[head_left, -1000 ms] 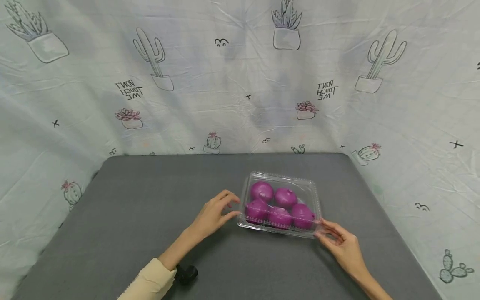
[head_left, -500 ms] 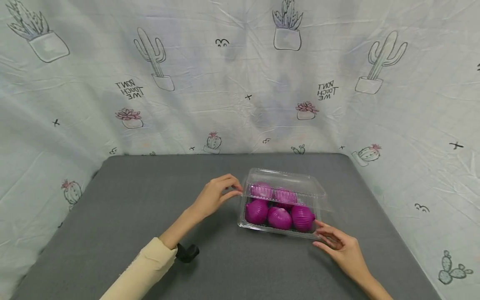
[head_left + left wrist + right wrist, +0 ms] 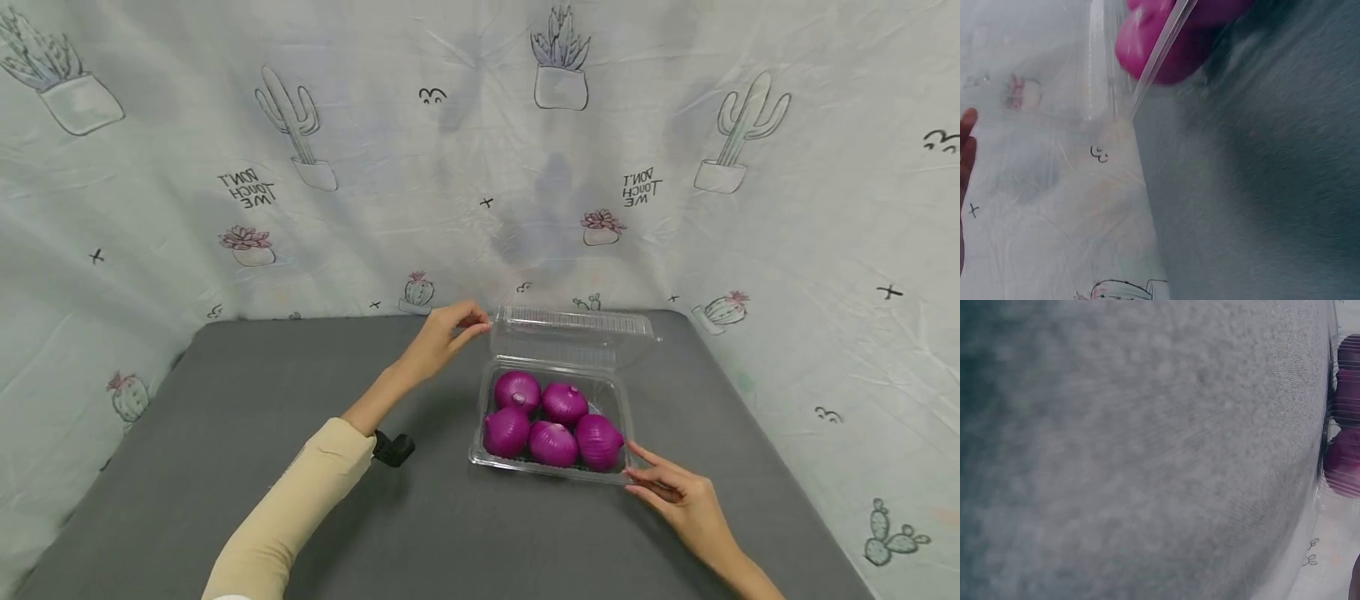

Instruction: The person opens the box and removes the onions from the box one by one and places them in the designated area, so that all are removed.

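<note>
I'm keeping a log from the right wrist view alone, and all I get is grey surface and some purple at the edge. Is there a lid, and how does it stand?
Observer: Yes, a clear lid stands raised at the far side of the container.
Operator: How many purple things are inside?
Observer: Five purple onions show in the head view.
Operator: Where's the left hand?
Observer: The left hand holds the lid at its left end.

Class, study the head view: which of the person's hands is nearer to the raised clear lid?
Left. The left hand has its fingertips at the left edge of the lid; the right hand is farther away, at the near right corner of the base.
</note>
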A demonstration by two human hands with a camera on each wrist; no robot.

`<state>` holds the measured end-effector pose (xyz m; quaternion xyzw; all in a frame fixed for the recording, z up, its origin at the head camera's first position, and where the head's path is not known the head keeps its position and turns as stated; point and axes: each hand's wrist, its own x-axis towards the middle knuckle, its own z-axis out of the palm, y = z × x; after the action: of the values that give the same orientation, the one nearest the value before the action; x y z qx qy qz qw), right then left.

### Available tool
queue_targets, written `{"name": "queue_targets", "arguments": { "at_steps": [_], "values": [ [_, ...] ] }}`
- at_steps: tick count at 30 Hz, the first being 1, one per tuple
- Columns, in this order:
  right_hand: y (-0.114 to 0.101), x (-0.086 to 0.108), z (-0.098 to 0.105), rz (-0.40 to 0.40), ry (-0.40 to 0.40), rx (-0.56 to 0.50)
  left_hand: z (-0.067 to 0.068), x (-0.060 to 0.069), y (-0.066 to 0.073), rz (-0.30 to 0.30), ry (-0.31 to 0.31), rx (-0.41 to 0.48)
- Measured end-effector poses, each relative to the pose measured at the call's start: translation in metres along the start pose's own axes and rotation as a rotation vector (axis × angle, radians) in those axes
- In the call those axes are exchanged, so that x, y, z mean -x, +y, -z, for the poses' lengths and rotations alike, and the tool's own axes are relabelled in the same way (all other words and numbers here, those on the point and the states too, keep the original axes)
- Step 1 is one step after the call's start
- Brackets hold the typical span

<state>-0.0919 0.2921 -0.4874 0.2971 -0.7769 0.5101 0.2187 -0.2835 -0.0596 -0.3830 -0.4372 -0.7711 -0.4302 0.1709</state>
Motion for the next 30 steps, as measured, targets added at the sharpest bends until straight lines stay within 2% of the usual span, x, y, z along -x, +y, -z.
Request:
{"name": "queue_targets", "arguments": {
  "at_steps": [2,5,10,15,21,24,27,30],
  "values": [
    [-0.001,0.001,0.001,-0.008,-0.011,-0.004,0.0,-0.007,-0.007,-0.01,0.02,0.01],
    [-0.001,0.003,0.003,-0.011,-0.024,-0.008,0.0,-0.016,-0.017,0.017,0.049,0.056],
    [-0.001,0.006,0.007,-0.004,-0.045,-0.022,0.001,-0.03,-0.035,0.137,0.057,0.201],
    [-0.005,0.009,0.008,-0.044,-0.08,-0.014,0.0,-0.04,-0.052,0.261,0.041,0.322],
    [-0.013,0.016,0.006,-0.123,-0.091,0.063,-0.011,-0.036,-0.075,0.388,0.053,0.362],
    [-0.016,0.02,0.005,-0.116,-0.083,0.059,-0.018,-0.031,-0.082,0.464,0.051,0.34],
    [-0.015,0.024,0.004,-0.078,-0.074,0.003,-0.019,-0.027,-0.079,0.537,0.04,0.332],
    [-0.014,0.027,0.003,-0.023,-0.072,-0.071,-0.019,-0.027,-0.074,0.627,-0.006,0.316]
  ]
}}
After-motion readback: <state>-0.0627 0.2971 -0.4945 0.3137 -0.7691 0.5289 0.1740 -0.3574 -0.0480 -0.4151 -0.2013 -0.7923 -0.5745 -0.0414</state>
